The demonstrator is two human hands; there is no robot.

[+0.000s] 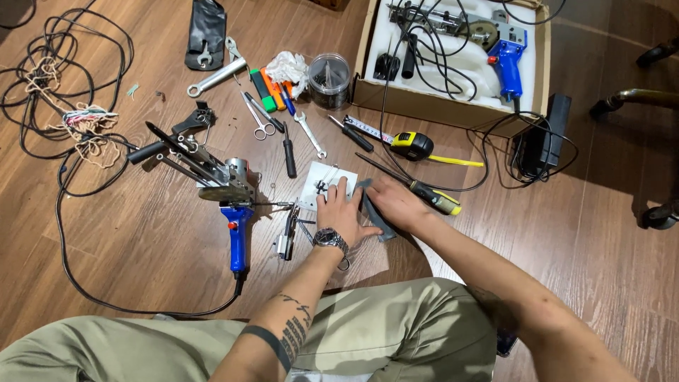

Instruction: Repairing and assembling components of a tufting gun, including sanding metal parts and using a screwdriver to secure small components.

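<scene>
Pressing flat on a small white sheet (320, 182), the left hand (341, 211) lies with its fingers spread a little and extended toward twelve o'clock, the palm down on the wooden floor (141, 233). The right hand (393, 200) sits just beside it at three o'clock, fingers together and laid over a flat grey piece (376, 221) that runs from the sheet's edge down toward five o'clock; whether those fingers pinch it or only rest on it I cannot tell. Tiny dark parts (322, 187) lie on the sheet just ahead of the left fingertips.

As I judge it, the work here is steadying and sorting small pieces, so the sheet should stay pinned while the right hand moves, or the parts may scatter onto the floor and be lost among the clutter. A blue-handled power tool (233, 205) lies at nine o'clock of the hands, its cable (71, 276) looping round. A yellow-handled screwdriver (431, 196) lies touching or nearly touching the right wrist at two o'clock, a yellow tape measure (411, 145) beyond it, and a cardboard box (453, 106) at one o'clock. Keeping the forearms low would avoid knocking these.
</scene>
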